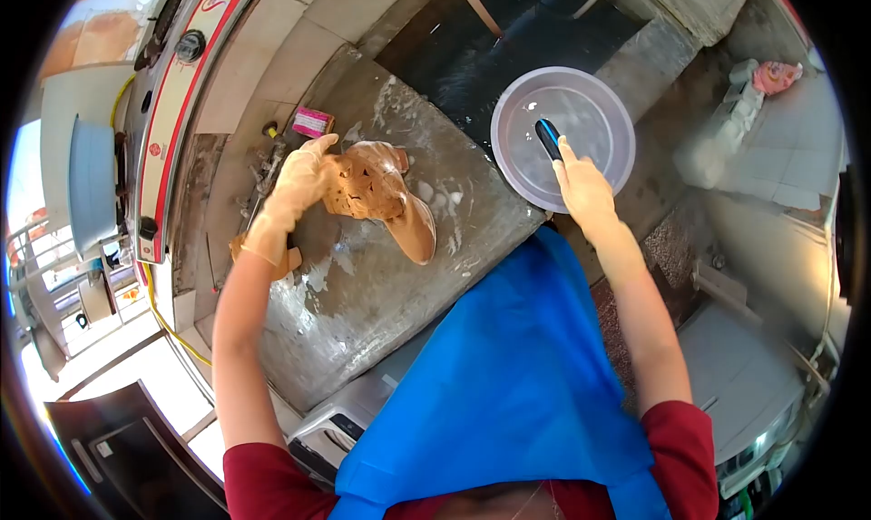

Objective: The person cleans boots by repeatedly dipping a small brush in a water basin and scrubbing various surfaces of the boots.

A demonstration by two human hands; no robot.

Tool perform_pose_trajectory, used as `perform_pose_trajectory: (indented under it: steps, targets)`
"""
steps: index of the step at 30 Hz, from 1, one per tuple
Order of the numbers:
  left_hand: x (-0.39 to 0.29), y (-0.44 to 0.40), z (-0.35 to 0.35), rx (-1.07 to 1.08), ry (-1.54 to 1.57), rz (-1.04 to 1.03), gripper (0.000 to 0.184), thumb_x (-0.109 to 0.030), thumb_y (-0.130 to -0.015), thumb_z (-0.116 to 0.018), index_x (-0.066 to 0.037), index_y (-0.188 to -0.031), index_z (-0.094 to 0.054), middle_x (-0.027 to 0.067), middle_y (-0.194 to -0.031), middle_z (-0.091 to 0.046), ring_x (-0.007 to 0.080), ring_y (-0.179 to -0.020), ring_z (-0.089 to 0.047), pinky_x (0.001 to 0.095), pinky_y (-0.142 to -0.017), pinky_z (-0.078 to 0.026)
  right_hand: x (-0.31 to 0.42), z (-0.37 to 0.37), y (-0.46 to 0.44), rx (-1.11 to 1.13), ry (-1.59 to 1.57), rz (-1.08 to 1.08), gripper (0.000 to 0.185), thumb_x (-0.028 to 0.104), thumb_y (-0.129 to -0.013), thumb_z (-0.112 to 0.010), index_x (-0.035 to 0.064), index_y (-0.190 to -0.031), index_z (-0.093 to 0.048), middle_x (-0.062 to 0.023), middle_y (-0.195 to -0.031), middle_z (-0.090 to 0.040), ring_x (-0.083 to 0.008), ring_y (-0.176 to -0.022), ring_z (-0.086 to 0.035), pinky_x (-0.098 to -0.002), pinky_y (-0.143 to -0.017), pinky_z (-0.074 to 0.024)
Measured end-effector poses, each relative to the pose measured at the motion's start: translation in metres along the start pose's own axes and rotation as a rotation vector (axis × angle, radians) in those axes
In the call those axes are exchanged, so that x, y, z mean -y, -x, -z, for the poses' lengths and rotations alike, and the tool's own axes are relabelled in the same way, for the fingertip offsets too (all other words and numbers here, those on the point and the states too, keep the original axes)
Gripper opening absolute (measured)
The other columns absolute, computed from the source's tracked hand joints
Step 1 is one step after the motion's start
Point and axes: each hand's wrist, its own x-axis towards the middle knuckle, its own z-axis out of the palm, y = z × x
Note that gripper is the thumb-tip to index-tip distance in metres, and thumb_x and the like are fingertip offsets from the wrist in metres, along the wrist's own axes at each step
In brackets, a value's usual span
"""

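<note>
My gloved left hand [304,180] grips the upper end of a tan ankle boot [406,222] with cut-outs. The boot lies on its side on a wet concrete slab [363,293] with white suds about it. Under my left forearm a second tan shoe [288,262] shows only in part. My right hand [585,191], also gloved, is closed round a brush with a black and blue handle [547,139]. It holds the brush over a pale lilac basin [627,139] of cloudy water; the bristles cannot be made out.
A pink and white soap packet [313,122] lies at the slab's back edge, near a tap [270,132]. Behind the basin is a dark water tank [435,44]. A stove [186,93] and a blue tub [92,184] stand at the left. Below the slab is a white appliance [331,429].
</note>
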Motion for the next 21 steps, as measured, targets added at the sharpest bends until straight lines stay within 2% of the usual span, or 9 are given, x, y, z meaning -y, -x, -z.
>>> perform_pose_trajectory:
  steps: [2, 4, 7, 9, 11, 14, 18, 19, 21]
  targets:
    - [-0.008, 0.018, -0.027, -0.441, -0.178, -0.285, 0.031, -0.013, -0.089, -0.062, -0.004, -0.119, -0.058, 0.0182, -0.115, -0.062, 0.0376, -0.107, -0.057, 0.0444, -0.096, -0.045, 0.013, -0.002, 0.021, -0.073, -0.194, 0.035, 0.049, 0.034, -0.102, -0.040, 0.0140, -0.147, -0.038, -0.0264, -0.105, -0.061, -0.0442, -0.094, -0.062, -0.0508, -0.083, -0.0484]
    - [-0.026, 0.055, -0.075, -0.607, -0.061, 0.099, 0.030, -0.021, -0.085, -0.070, -0.005, -0.107, -0.059, 0.0136, -0.099, -0.063, 0.0337, -0.095, -0.058, 0.0441, -0.086, -0.046, 0.026, -0.023, 0.034, -0.169, -0.352, 0.140, 0.050, 0.034, -0.102, -0.041, 0.0130, -0.147, -0.038, -0.0294, -0.101, -0.061, -0.0466, -0.094, -0.060, -0.0520, -0.084, -0.0468]
    - [-0.036, 0.089, -0.141, -0.445, 1.319, 0.744, 0.046, -0.035, -0.083, -0.079, 0.000, -0.100, -0.054, 0.0068, -0.084, -0.058, 0.0191, -0.078, -0.060, 0.0341, -0.071, -0.056, 0.061, -0.062, 0.042, -0.096, -0.423, 0.333, 0.053, 0.032, -0.101, -0.042, 0.0061, -0.147, -0.036, -0.0329, -0.114, -0.059, -0.0470, -0.109, -0.056, -0.0511, -0.095, -0.0432]
    - [-0.033, 0.084, -0.167, -0.506, 1.894, 0.875, 0.051, -0.028, -0.093, -0.067, 0.003, -0.130, -0.049, 0.0192, -0.125, -0.054, 0.0275, -0.118, -0.053, 0.0469, -0.101, -0.049, 0.100, -0.073, 0.043, 0.106, -0.492, 0.346, 0.055, 0.032, -0.101, -0.042, 0.0081, -0.149, -0.033, -0.0319, -0.116, -0.058, -0.0461, -0.109, -0.056, -0.0502, -0.096, -0.0432]
    - [-0.001, 0.072, -0.206, -0.614, 2.166, 0.741, 0.064, -0.035, -0.088, -0.073, 0.000, -0.135, -0.047, 0.0134, -0.139, -0.050, 0.0272, -0.124, -0.050, 0.0413, -0.110, -0.039, 0.147, -0.078, 0.035, 0.051, -0.637, 0.385, 0.048, 0.023, -0.101, -0.048, 0.0068, -0.146, -0.041, -0.0289, -0.112, -0.061, -0.0430, -0.106, -0.059, -0.0445, -0.091, -0.0457]
    - [-0.032, 0.063, -0.168, -0.614, 2.363, 0.451, 0.050, -0.032, -0.100, -0.052, -0.005, -0.140, -0.042, 0.0085, -0.147, -0.042, 0.0272, -0.134, -0.039, 0.0430, -0.117, -0.029, 0.192, -0.098, 0.012, -0.027, -0.721, 0.430, 0.050, 0.023, -0.101, -0.048, 0.0070, -0.147, -0.037, -0.0267, -0.100, -0.063, -0.0423, -0.092, -0.061, -0.0473, -0.082, -0.0464]
    - [-0.040, 0.056, -0.161, -0.457, 2.601, 0.172, 0.049, -0.037, -0.098, -0.054, -0.004, -0.134, -0.051, 0.0095, -0.134, -0.055, 0.0225, -0.120, -0.052, 0.0354, -0.107, -0.039, 0.195, -0.126, 0.038, -0.167, -0.712, 0.520, 0.051, 0.021, -0.101, -0.049, 0.0068, -0.149, -0.035, -0.0266, -0.097, -0.062, -0.0427, -0.089, -0.062, -0.0458, -0.079, -0.0473]
    - [-0.038, 0.057, -0.161, -0.446, 2.605, 0.176, 0.049, -0.037, -0.098, -0.054, -0.004, -0.134, -0.051, 0.0095, -0.134, -0.055, 0.0225, -0.120, -0.052, 0.0354, -0.107, -0.039, 0.189, -0.149, 0.049, -0.406, -0.683, 0.676, 0.052, 0.022, -0.101, -0.047, 0.0109, -0.149, -0.033, -0.0280, -0.102, -0.061, -0.0473, -0.086, -0.060, -0.0481, -0.078, -0.0489]
    - [-0.034, 0.054, -0.161, -0.543, 1.814, 0.517, 0.050, -0.034, -0.095, -0.063, 0.000, -0.131, -0.054, 0.0100, -0.125, -0.060, 0.0197, -0.110, -0.058, 0.0345, -0.099, -0.046, 0.179, -0.142, 0.088, 0.099, -0.655, 0.409, 0.052, 0.022, -0.100, -0.048, 0.0117, -0.149, -0.034, -0.0285, -0.111, -0.059, -0.0487, -0.089, -0.060, -0.0476, -0.078, -0.0501]
